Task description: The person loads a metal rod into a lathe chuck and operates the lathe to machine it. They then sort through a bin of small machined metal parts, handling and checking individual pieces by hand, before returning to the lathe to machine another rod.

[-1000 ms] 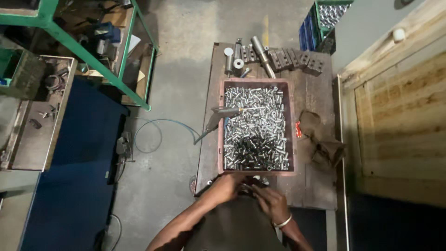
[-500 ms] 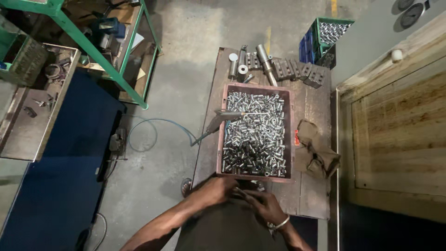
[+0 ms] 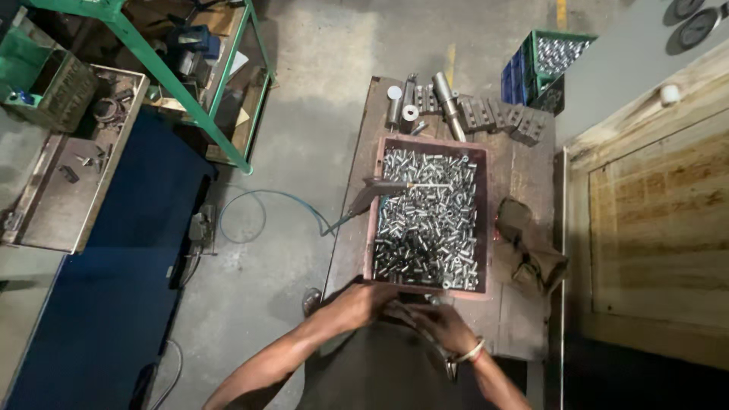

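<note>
Two bare hands meet at the lower middle of the frame, just below the near rim of a reddish tray (image 3: 373, 220) heaped with small shiny metal cylinders (image 3: 429, 220). The left hand (image 3: 363, 302) lies with its fingers curled inward toward the right hand (image 3: 440, 325), which wears a pale bangle (image 3: 471, 351) at the wrist. Both sets of fingers are drawn together around something small and dark between them, touching or nearly touching each other; what they hold is too small and shadowed to make out, and I cannot tell how firmly it is gripped.

The tray sits lengthwise on a worn wooden tabletop (image 3: 524, 163) that runs up the middle of the frame. An air blow gun (image 3: 380, 190) rests across the tray's left rim, its thin nozzle lying over the cylinders and its blue hose (image 3: 262, 199) looping down on the concrete floor at the left. Beside the tray on the right lies a crumpled brown cloth (image 3: 531, 250). At the far end of the tabletop stand several larger metal shafts (image 3: 448, 106) and dark notched blocks (image 3: 501, 118). Beyond them, a green crate (image 3: 562, 57) holds more shiny parts. A green metal frame (image 3: 190, 83) stands in the upper left of the frame.
</note>
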